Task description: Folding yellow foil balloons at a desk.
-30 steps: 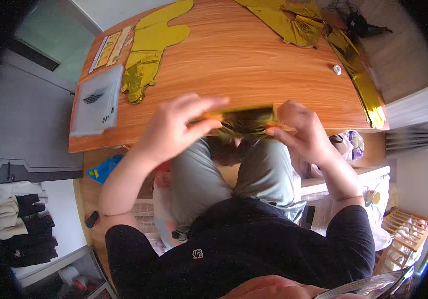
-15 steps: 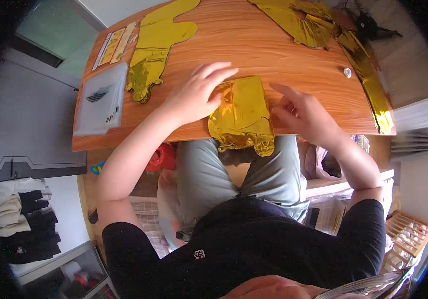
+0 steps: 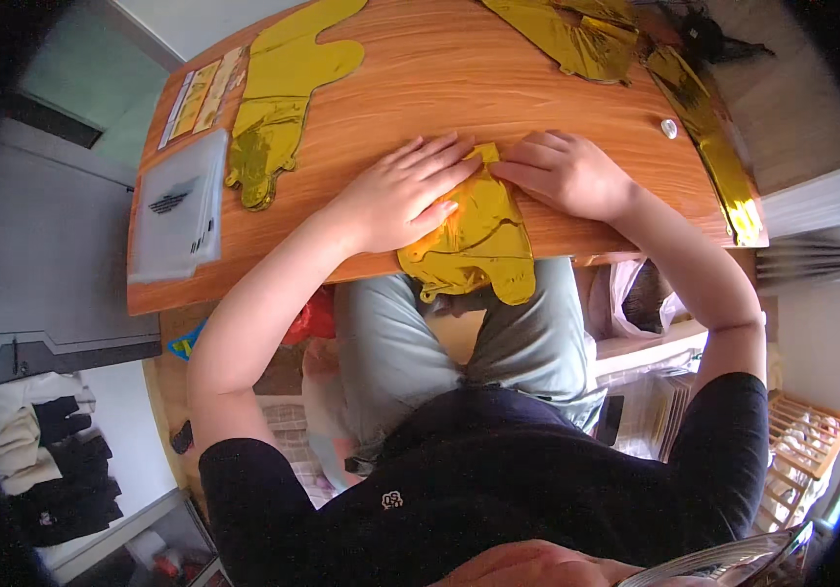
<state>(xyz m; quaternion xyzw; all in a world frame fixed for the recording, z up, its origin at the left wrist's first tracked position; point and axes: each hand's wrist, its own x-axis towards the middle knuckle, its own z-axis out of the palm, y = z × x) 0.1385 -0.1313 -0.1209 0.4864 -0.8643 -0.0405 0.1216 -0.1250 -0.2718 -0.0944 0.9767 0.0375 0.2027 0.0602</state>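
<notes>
A gold foil balloon, uninflated and folded into a narrow piece, lies at the table's near edge. Its rounded lobes hang over that edge above my lap. My left hand rests palm down across the foil's left side, fingers stretched out and thumb on the gold surface. From the other side, my right hand lies low on the table, its fingertips touching the foil's upper right edge. The fingers of that hand are close together and slightly bent, with nothing visibly gripped.
Another flat gold balloon lies at the far left, beside a clear plastic sleeve and printed strips. More gold foil is at the far right, with a long strip along the right edge. A small white roll sits near it.
Both hands have come down onto the foil from above it, moving toward each other. The balloon's upper part now looks narrower, and its hanging lobes lie flatter.
</notes>
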